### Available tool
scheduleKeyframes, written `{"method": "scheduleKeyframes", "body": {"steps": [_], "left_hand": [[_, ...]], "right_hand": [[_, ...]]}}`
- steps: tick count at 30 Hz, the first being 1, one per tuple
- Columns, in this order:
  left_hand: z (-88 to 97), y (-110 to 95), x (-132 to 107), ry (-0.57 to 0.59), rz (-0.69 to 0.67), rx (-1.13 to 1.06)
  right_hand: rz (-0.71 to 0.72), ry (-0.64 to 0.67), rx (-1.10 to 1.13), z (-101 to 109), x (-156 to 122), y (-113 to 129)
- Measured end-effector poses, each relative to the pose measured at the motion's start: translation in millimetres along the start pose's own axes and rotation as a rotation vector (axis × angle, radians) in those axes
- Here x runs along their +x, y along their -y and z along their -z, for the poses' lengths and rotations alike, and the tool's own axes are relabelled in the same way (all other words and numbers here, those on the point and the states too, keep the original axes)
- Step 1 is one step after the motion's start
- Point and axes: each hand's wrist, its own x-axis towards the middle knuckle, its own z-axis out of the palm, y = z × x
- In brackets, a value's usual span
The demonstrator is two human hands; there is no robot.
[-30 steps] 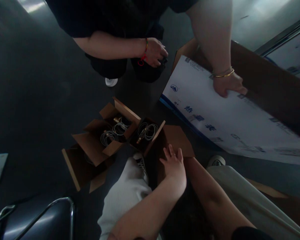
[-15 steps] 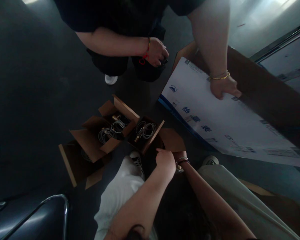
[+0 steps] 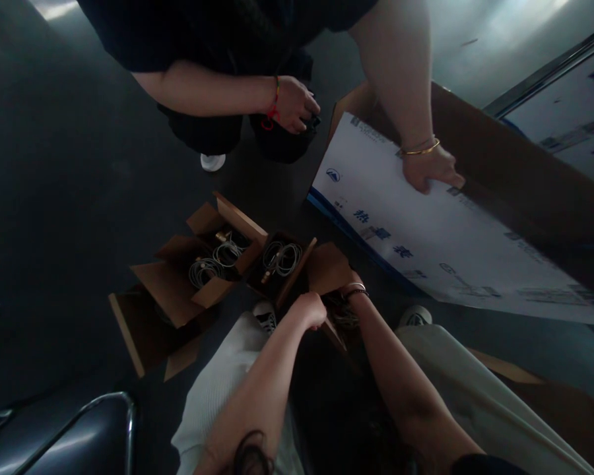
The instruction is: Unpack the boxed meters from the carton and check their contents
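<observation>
**Both hands down in the small cardboard box on the floor**

The left hand (image 3: 311, 310) is curled into a loose fist, fingers drawn together, at the near edge of the small open box (image 3: 327, 290); whether it pinches a flap or only rests there, the dim light does not let me say. The right hand (image 3: 349, 290) is tucked low against the box flap (image 3: 328, 267), and only its wrist with two bracelets shows clearly, so I cannot tell how its fingers stand.

The box sits on the dark floor just ahead of the person's knees, touching a second open box (image 3: 277, 260) that holds a coil of cable (image 3: 280, 256). Further left, a third box (image 3: 212, 257) carries more coils.

By my reading the thin card is light but floppy at the flaps and will buckle under a hard pinch; a hold low on the side walls looks safer. The coiled cable is springy and likely to snag, best lifted as a whole loop.

Opposite, another person's hand (image 3: 430, 171) presses a large white printed carton (image 3: 426, 231).
</observation>
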Motion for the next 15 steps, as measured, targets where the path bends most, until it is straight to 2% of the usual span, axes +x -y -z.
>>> {"method": "scheduleKeyframes", "body": {"steps": [2,4,8,10,13,15], "left_hand": [[-0.2,2.1,4.7,0.012,0.001,-0.080],[-0.2,3.3,6.9,-0.059,0.024,-0.109],[0.5,-1.6,-1.5,-0.371,0.145,-0.017],[-3.0,-9.0,-11.4,-0.455,0.106,0.046],[-15.5,-21.5,-27.0,-0.429,-0.078,0.131],[-25.4,-26.6,-34.0,-0.387,-0.139,0.189]], "right_hand": [[-0.001,0.011,-0.001,-3.0,3.8,1.7],[0.016,0.006,0.006,-11.9,3.4,7.2],[0.077,0.031,0.045,-23.3,-5.4,11.5],[0.082,0.027,0.054,-16.7,-10.6,3.5],[0.005,-0.051,0.014,3.4,-14.1,-18.3],[-0.063,-0.036,-0.028,15.7,-12.1,-32.0]]}}
